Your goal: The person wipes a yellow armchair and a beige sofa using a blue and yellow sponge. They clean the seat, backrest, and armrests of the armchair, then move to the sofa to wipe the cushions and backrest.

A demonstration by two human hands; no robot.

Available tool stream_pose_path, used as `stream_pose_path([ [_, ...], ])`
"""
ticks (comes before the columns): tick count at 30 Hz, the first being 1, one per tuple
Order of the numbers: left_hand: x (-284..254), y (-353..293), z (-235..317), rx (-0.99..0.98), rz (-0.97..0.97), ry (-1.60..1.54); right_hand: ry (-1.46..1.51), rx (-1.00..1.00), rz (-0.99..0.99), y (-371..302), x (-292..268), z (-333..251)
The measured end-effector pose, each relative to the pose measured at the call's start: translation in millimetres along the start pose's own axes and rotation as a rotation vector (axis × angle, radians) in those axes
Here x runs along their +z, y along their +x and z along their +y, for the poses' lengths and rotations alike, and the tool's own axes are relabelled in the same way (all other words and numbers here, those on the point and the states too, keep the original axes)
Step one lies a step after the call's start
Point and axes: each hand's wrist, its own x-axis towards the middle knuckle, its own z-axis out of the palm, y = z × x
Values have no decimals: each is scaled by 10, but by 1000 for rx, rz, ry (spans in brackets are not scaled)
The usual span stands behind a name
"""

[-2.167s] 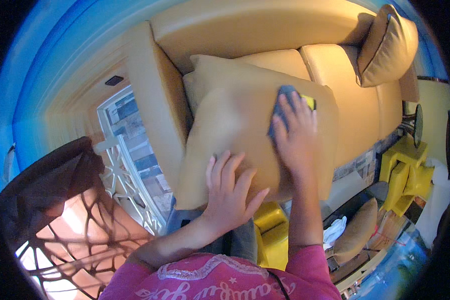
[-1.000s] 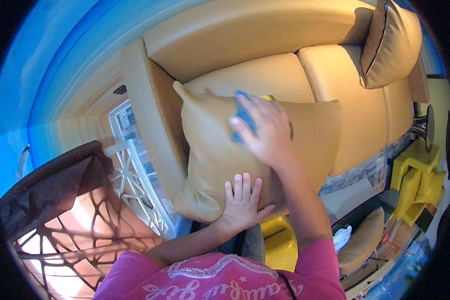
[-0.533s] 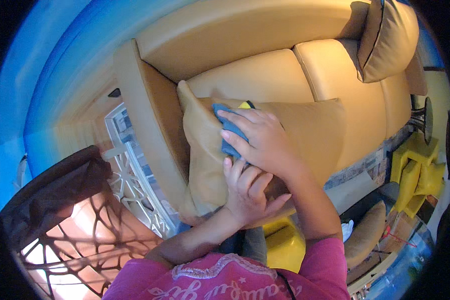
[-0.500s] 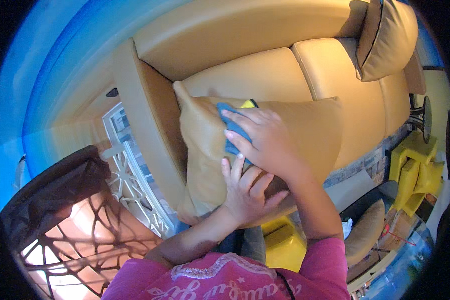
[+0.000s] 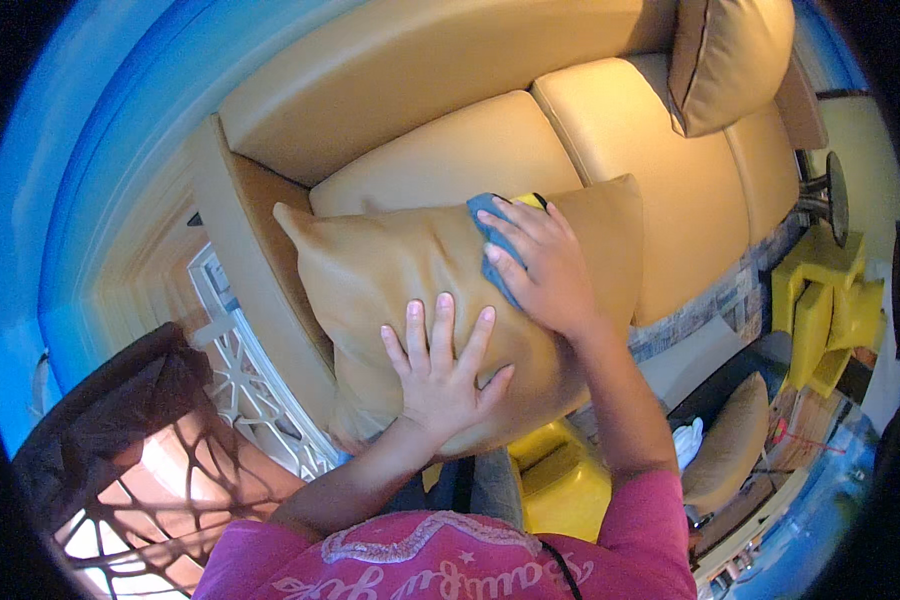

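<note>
A tan leather-look cushion (image 5: 370, 260) lies in front of me, its surface creased near the middle. My left hand (image 5: 442, 375) presses flat on its near part, fingers spread, holding nothing. Farther to the right, my right hand (image 5: 548, 270) presses a blue-grey cloth (image 5: 488, 212) with a yellow part onto the cushion. The palm and fingers cover much of the cloth.
Behind the cushion stands a tan sofa (image 5: 450, 145), with another tan cushion (image 5: 735, 65) at its far right. A yellow step-like stool (image 5: 820, 290) is at the right. Another tan cushion (image 5: 732, 445) lies at lower right. A white latticed panel (image 5: 250, 375) stands at the left.
My right hand has slid the cloth right across the cushion. My left hand, earlier bunched close to it, has moved left and now lies spread. The view has shifted slightly.
</note>
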Motion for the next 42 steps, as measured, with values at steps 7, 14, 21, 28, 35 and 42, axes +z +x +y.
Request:
stream_pose_path([
  [7, 59, 74, 32, 42, 62, 56, -41, 351, 87, -381, -91, 1513],
  [14, 91, 44, -13, 55, 96, 85, 363, 693, 332, -991, 315, 1774],
  [21, 86, 24, 0, 58, 118, 63, 914, 1003, 252, -1822, 555, 1892],
  [28, -532, -137, -274, -31, 110, 30, 947, 843, 286, -1550, 256, 1161],
  [35, -896, -215, -700, -368, 174, -141, 626, 448, 53, -1188, -1075, -150],
  [42, -2352, -393, 698, -148, 326, -305, 323, -259, 74, -933, -1677, -1607],
])
